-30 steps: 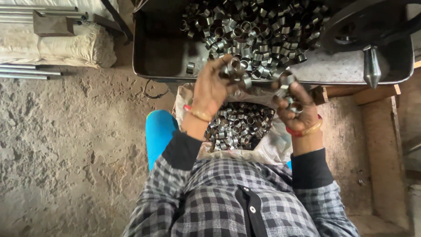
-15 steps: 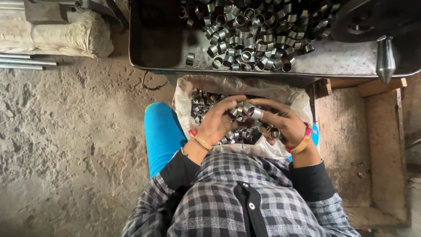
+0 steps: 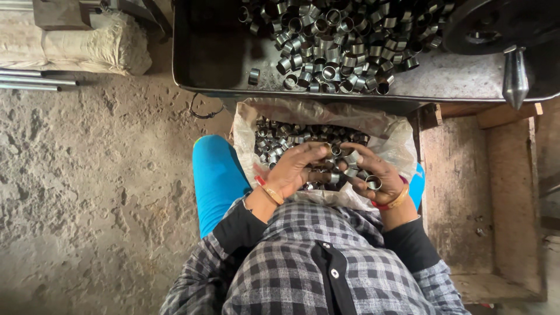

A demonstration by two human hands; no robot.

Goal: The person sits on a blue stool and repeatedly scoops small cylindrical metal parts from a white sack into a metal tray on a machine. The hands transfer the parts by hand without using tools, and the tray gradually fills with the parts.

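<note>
Both hands have come down from the metal tray (image 3: 210,64) into the plastic bag (image 3: 396,140) that sits between the person's knees. A second ago they were up at the tray's front edge, among the heap of short metal rings (image 3: 344,41); half a second ago they were already low over the bag, and now they are sunk in it.

The left hand (image 3: 297,169) is curled, fingers bent over a small cluster of rings (image 3: 341,163) in the bag. The right hand (image 3: 373,172) lies just beside it, fingers partly spread, with a few rings resting against the fingertips and one ring (image 3: 374,184) lying on the back of that hand. The two hands nearly touch over the cluster.

So, as I read it, the work has shifted from the tray to the bag. The bag is well filled with rings, and plenty lie in the tray too. A pointed steel cone (image 3: 515,76) hangs at the tray's right end.
</note>
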